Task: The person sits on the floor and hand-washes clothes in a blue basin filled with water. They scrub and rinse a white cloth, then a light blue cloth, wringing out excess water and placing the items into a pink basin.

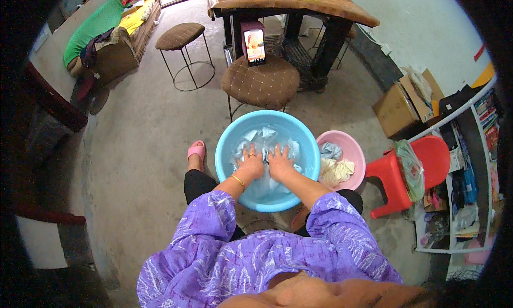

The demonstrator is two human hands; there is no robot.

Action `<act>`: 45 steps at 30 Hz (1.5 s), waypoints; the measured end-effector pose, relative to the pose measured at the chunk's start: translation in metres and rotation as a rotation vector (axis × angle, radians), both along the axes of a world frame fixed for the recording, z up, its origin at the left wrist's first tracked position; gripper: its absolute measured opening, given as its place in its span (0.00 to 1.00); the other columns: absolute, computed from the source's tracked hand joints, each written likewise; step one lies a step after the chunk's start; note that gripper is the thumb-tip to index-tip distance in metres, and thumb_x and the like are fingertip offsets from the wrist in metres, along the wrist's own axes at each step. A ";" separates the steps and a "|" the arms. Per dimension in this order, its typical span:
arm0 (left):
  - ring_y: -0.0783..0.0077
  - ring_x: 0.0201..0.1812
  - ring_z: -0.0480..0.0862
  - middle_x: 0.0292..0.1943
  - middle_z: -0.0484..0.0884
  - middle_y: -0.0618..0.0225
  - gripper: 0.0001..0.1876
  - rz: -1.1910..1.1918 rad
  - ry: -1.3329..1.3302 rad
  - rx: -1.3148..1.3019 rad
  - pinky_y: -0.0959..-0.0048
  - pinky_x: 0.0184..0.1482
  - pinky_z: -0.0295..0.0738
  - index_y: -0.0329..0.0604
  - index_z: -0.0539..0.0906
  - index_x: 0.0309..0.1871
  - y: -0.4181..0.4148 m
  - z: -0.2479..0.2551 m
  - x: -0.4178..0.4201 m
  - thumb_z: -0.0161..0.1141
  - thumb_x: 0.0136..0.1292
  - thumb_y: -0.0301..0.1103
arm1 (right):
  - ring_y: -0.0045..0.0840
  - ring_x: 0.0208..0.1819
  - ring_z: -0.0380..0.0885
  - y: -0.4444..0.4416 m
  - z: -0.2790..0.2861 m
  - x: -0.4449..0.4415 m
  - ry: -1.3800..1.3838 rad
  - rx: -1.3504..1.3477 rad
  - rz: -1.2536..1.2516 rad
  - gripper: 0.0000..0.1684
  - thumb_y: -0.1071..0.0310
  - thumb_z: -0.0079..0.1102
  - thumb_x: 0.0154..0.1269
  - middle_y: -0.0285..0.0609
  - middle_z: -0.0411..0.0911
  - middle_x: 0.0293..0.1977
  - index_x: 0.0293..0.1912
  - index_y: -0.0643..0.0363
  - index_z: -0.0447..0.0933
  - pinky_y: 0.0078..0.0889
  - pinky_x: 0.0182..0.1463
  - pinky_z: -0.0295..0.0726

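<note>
A round light-blue plastic basin (pixel 226 187) stands on the floor between my legs, with water and pale, wet cloth (pixel 294 147) in it. My left hand (pixel 251 163) lies on the cloth with its fingers spread; a ring and a bracelet are on it. Close beside it, my right hand (pixel 280 163) presses on the same cloth, fingers apart. Neither hand shows a grip on the cloth, though the fingertips are partly in the water. At the right, a smaller pink basin (pixel 358 151) holds cream cloth (pixel 338 171) and grey-blue cloth (pixel 331 150).
Just beyond the blue basin is a brown padded stool (pixel 260 83) bearing an upright phone (pixel 255 47). A wooden table (pixel 292 1) rises behind it. Another stool (pixel 180 37) is further left. To the right are a red plastic chair (pixel 390 183), a cardboard box (pixel 394 111) and shelves (pixel 453 250).
</note>
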State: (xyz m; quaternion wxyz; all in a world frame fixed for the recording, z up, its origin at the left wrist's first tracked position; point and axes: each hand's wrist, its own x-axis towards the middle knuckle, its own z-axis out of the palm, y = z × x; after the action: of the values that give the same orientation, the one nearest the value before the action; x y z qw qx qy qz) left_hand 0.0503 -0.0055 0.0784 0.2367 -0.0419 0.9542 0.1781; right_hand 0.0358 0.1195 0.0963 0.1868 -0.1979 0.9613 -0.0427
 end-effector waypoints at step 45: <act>0.60 0.52 0.70 0.47 0.70 0.62 0.17 0.773 -0.083 1.724 0.53 0.50 0.69 0.42 0.70 0.50 -0.001 0.075 0.012 0.47 0.64 0.43 | 0.46 0.41 0.75 0.042 -0.031 -0.064 0.145 -0.661 -0.120 0.20 0.71 0.52 0.50 0.52 0.74 0.40 0.47 0.61 0.71 0.42 0.44 0.75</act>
State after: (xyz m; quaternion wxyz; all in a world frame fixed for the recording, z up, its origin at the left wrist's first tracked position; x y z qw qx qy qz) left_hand 0.0624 -0.0062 0.1532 0.1443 -0.1722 0.4046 0.8865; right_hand -0.0278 0.1612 0.0651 0.0411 -0.1934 0.9162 -0.3485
